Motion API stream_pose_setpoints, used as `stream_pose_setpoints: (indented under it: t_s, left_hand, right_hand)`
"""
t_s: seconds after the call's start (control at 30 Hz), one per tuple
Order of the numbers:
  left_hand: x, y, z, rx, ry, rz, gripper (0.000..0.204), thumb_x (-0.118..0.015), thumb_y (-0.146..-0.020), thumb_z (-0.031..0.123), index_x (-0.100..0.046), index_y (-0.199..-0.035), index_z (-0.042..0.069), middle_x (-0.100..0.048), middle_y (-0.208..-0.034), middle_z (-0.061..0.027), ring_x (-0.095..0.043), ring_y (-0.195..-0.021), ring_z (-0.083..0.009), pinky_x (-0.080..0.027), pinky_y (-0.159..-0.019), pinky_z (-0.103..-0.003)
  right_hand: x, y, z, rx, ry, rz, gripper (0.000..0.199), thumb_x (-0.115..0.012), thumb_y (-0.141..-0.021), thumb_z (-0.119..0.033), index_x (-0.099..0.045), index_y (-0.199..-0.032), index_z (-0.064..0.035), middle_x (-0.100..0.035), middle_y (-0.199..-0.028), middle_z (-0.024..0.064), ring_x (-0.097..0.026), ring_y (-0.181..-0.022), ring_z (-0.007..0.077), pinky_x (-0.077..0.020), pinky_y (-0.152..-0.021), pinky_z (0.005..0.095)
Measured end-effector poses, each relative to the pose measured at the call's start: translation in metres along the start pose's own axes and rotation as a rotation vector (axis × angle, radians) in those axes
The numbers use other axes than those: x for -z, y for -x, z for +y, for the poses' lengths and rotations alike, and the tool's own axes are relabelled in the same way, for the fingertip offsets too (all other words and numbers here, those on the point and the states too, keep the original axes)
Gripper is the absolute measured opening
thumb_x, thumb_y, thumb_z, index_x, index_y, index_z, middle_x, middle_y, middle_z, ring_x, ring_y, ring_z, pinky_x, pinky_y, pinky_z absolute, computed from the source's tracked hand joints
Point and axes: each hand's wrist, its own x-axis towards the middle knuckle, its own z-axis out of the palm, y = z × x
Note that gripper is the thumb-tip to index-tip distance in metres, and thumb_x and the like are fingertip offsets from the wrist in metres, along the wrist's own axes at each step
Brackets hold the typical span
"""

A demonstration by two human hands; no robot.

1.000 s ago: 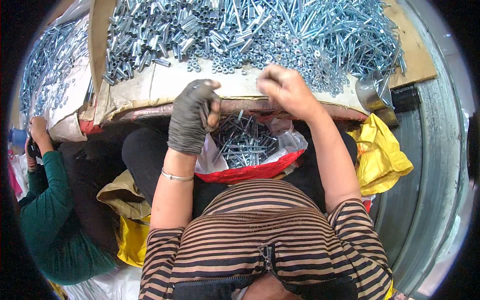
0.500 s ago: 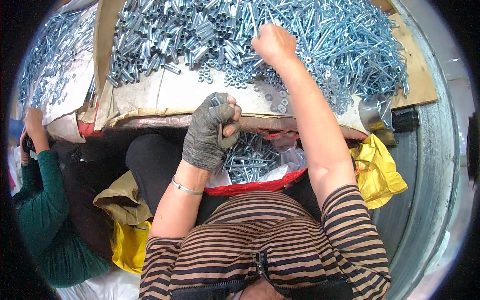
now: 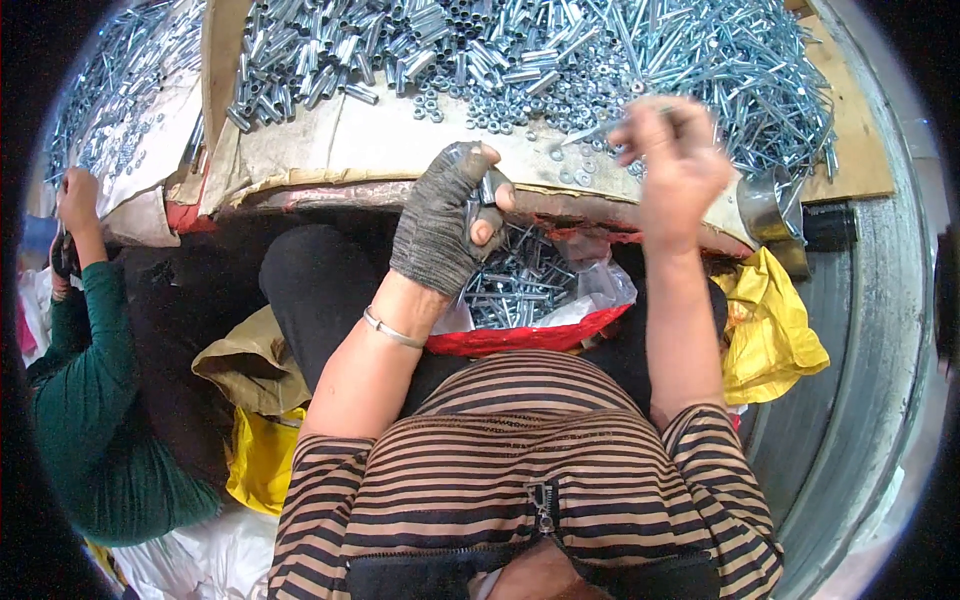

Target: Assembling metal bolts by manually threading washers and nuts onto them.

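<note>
The desk spans the area ahead of me, with a pale covering along its front. A heap of short metal tubes occupies the left and centre; a heap of long thin rods occupies the right. The red-rimmed bag sits open at my lap, containing thin metal parts. My left hand, gloved, is curled around a metal piece above the bag. My right hand, bare and blurred, pinches a thin rod over the desk front, free end pointing left. Flat washers and small nuts lie near the front edge
</note>
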Motion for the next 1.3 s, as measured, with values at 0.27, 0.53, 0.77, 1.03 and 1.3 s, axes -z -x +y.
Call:
stream_pose_setpoints:
  t_s: [0.27,0.53,0.77,1.03,1.3]
  left_hand:
    - [-0.001,0.006,-0.005,-0.062,0.136,0.007,0.029,-0.052,-0.092,0.019,-0.05,-0.115,0.002,-0.061,-0.099,-0.0195,-0.061,-0.07,-0.0207,-0.05,-0.045,-0.022]
    - [0.003,0.013,-0.015,-0.089,0.158,-0.125,0.031,-0.054,-0.093,0.024,-0.051,-0.119,0.007,-0.06,-0.095,-0.0107,-0.05,-0.057,-0.011,-0.04,-0.047,-0.022]
    - [-0.024,0.019,-0.016,-0.102,0.11,-0.05,0.039,-0.05,-0.094,0.022,-0.047,-0.128,0.003,-0.056,-0.084,-0.0064,-0.045,-0.053,-0.008,-0.035,-0.044,-0.021]
    - [-0.012,0.016,-0.013,0.107,0.052,-0.29,0.043,-0.051,-0.092,0.022,-0.046,-0.127,-0.003,-0.052,-0.072,-0.0045,-0.04,-0.044,-0.0064,-0.033,-0.041,-0.018]
    - [-0.027,0.017,-0.005,0.336,-0.63,-0.295,0.023,-0.062,-0.079,0.015,-0.06,-0.098,0.003,-0.053,-0.057,-0.0029,-0.037,-0.037,-0.0038,-0.023,-0.033,-0.017]
  right_hand:
    - [0.009,0.047,0.01,-0.173,0.003,-0.402,0.007,-0.06,-0.088,-0.006,-0.063,-0.091,-0.0013,-0.057,-0.075,-0.0032,-0.049,-0.063,0.0034,-0.0416,-0.056,0.0193]
    - [0.056,0.068,-0.027,-0.185,-0.024,-0.7,0.014,-0.059,-0.088,-0.01,-0.063,-0.088,0.0034,-0.058,-0.074,0.0032,-0.053,-0.068,0.0106,-0.0419,-0.063,0.0234]
    - [0.062,0.066,-0.03,-0.231,-0.025,-0.661,0.014,-0.06,-0.088,-0.011,-0.063,-0.092,0.0022,-0.058,-0.075,0.0012,-0.052,-0.07,0.0075,-0.0424,-0.064,0.0224]
    - [0.066,0.045,-0.022,-0.225,0.027,-0.644,0.01,-0.061,-0.085,-0.008,-0.065,-0.085,0.0012,-0.056,-0.067,-0.0018,-0.052,-0.062,0.0051,-0.042,-0.055,0.0219]
    - [0.091,0.022,-0.022,-0.19,0.073,-1.109,0.018,-0.063,-0.08,-0.016,-0.064,-0.082,0.0024,-0.059,-0.069,0.0071,-0.057,-0.066,0.0141,-0.0449,-0.062,0.0274]
